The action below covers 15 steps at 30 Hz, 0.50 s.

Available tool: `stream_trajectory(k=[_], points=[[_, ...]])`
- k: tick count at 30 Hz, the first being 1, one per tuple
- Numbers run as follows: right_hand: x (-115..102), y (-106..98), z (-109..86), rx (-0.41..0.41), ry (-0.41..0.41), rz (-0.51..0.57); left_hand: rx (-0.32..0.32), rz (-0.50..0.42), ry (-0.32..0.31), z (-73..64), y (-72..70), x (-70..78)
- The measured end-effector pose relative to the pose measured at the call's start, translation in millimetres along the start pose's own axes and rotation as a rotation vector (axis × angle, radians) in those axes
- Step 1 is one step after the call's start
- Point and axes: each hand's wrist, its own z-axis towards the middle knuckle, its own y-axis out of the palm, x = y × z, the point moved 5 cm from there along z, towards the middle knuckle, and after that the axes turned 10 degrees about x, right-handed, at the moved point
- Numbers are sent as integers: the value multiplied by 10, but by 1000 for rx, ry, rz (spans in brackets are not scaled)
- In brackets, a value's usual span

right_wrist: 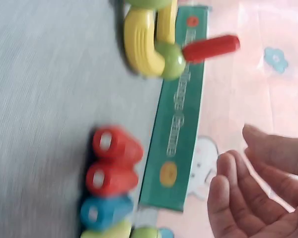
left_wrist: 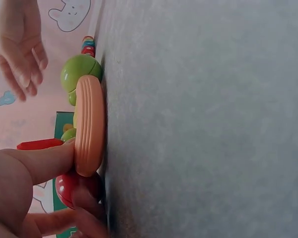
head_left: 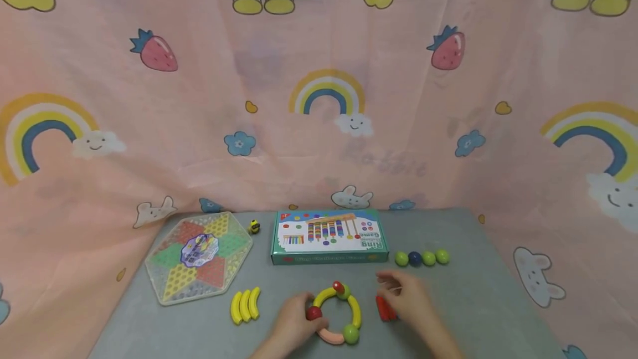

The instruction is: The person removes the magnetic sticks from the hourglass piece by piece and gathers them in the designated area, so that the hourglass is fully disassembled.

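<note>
A toy ring (head_left: 356, 314) of curved yellow pieces, an orange piece (left_wrist: 90, 124), green balls and a red ball (head_left: 313, 313) lies on the grey table. My left hand (head_left: 295, 319) grips its left side, thumb against the orange piece and fingers round the red ball. From the green ball at the ring's far side a red peg (right_wrist: 211, 48) sticks up. My right hand (head_left: 407, 296) hovers right of the ring, fingers loosely bent and holding nothing. Beneath it in the head view are red pegs (head_left: 384, 309), with a blue one (right_wrist: 105, 212) beside them in the right wrist view.
Loose curved yellow pieces (head_left: 245, 305) lie at left. Behind them are a hexagonal checkers board (head_left: 166, 292) and a small bee figure (head_left: 255, 226). A green game box (head_left: 329, 258) lies behind the ring, with a row of green and blue balls (head_left: 415, 259) to its right.
</note>
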Motion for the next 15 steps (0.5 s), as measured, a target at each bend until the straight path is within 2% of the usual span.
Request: stream_trajectory(k=[3, 9, 12, 15], points=[[-119, 132, -24, -53, -48, 26, -3, 5, 11, 8, 13, 3], [-234, 411, -75, -173, -165, 87, 17, 3, 87, 8, -5, 64], [-242, 525, -83, -182, -170, 95, 15, -8, 106, -9, -13, 71], [-232, 611, -74, -161, -137, 110, 9, -4, 101, -13, -10, 59]])
